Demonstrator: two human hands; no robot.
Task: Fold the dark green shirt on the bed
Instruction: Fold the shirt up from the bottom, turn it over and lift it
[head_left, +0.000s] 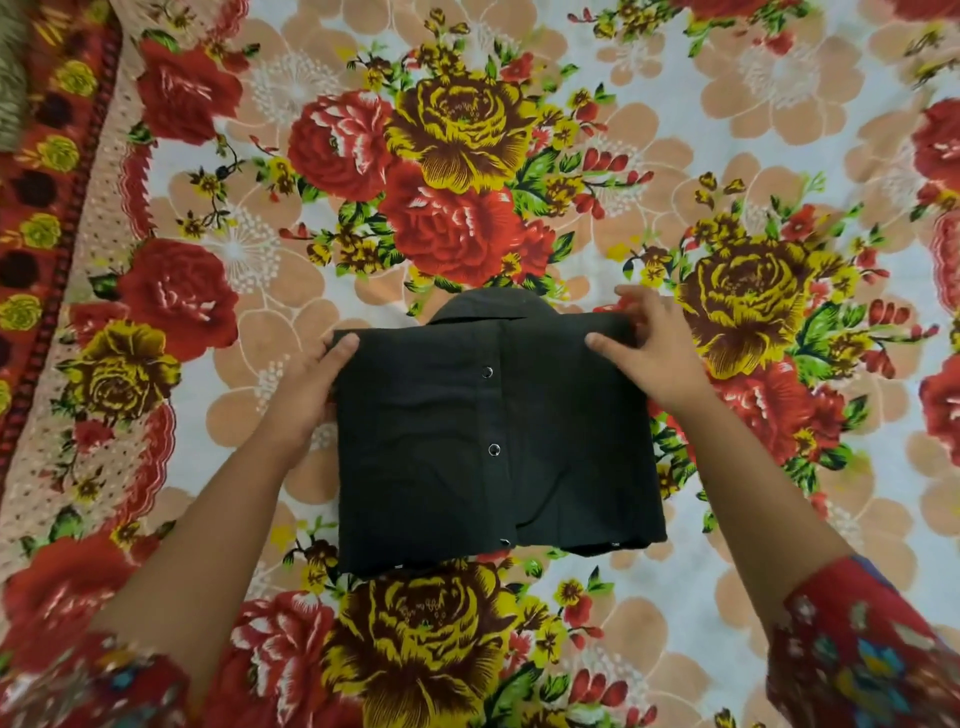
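Dark green shirt: lies folded into a rough rectangle on the bed, well in from the bed's red-bordered left edge. The collar protrudes at the far side, and the snap buttons run down the middle.

Left hand: grips the shirt's far left corner, thumb on top, fingers hidden beneath the fabric.

Right hand: pinches the far right corner, thumb on top, fingers curled over the far edge.

Patterned red sleeves cover both upper arms.
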